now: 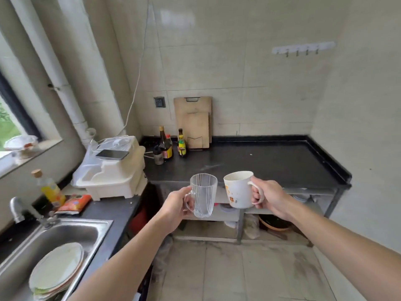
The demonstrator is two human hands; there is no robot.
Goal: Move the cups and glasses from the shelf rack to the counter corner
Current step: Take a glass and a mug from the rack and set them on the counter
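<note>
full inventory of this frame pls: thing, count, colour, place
glass mug: 1, clear, held in air in front of counter
white mug: 1, white with orange print, held in air
counter: 1, black, back right
cutting boards: 2, wood, leaning on back wall
sauce bottles: about 4, dark, yellow label on one, counter's back left
dish rack: 1, cream, left of counter
phone: 1, dark, on dish rack
oil bottle: 1, yellow, behind sink
sink: 1, steel, lower left
plates: stack, white, in sink
hook rail: 1, white, on wall
left hand: grips glass mug's handle
right hand: grips white mug's handle
</note>
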